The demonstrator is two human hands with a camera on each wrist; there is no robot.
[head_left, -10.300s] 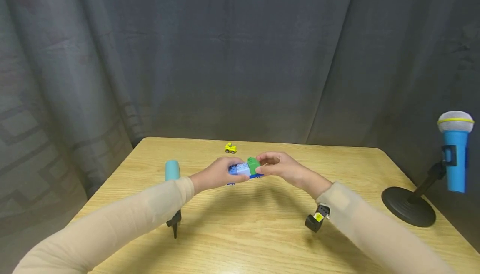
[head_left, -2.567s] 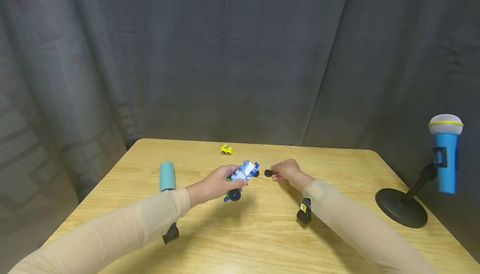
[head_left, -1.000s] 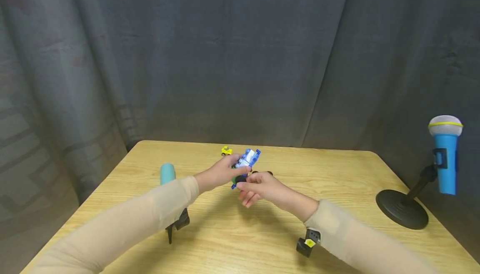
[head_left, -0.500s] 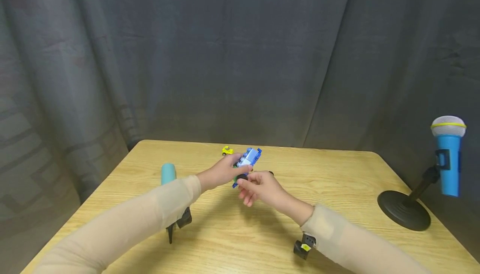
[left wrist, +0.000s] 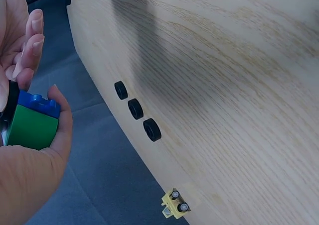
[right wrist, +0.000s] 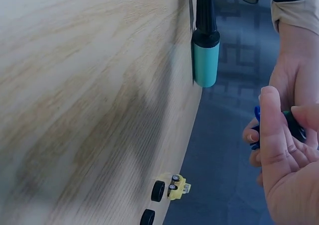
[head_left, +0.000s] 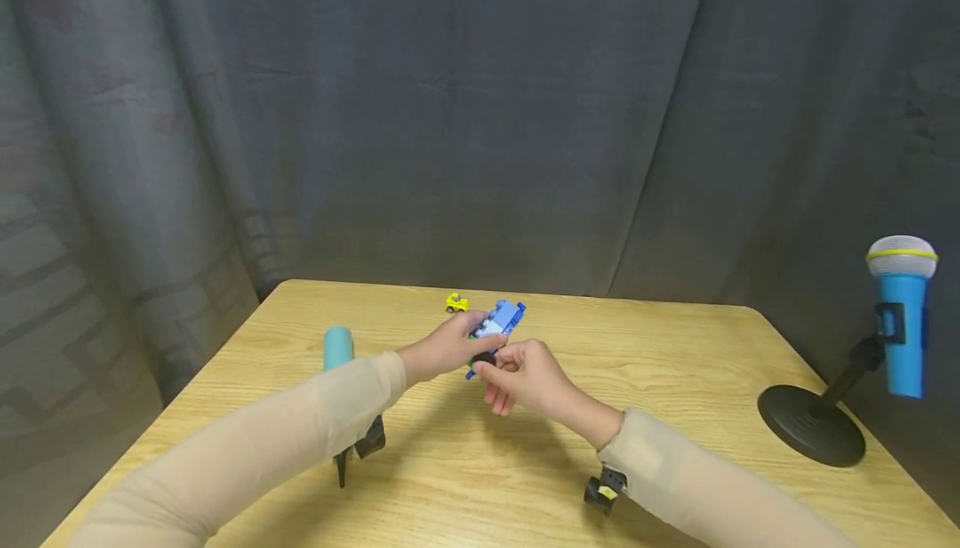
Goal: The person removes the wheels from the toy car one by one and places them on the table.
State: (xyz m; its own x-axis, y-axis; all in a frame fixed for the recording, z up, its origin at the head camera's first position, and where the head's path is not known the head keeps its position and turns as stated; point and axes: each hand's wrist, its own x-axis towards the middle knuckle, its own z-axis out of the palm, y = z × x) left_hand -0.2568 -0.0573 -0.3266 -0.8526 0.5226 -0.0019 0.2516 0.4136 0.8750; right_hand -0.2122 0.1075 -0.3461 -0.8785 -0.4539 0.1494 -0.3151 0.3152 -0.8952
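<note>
My left hand (head_left: pixel 446 346) grips a toy car built of blocks (head_left: pixel 504 314), light blue and white on top, with dark blue parts. The left wrist view shows its green block (left wrist: pixel 32 128) and a studded blue piece (left wrist: pixel 37 103) inside the curled fingers. A black wheel (head_left: pixel 485 358) sits at the side of the car facing me. My right hand (head_left: pixel 536 377) pinches this wheel between thumb and index finger, its other fingers loosely bent below. Both hands are above the table. In the right wrist view the right fingers cover most of the car.
Three loose black wheels (left wrist: pixel 135 109) lie in a row on the table (head_left: pixel 465 481). Beyond the hands stands a small yellow toy car (head_left: pixel 457 304). A teal cylinder (head_left: pixel 338 348) with a black lower part is at left; a blue microphone (head_left: pixel 902 314) on a black stand is at right.
The right hand, at the loose wheels 2.6 s ago, has come back to the wheel at the block car. Over the last second both hands stay nearly in place.
</note>
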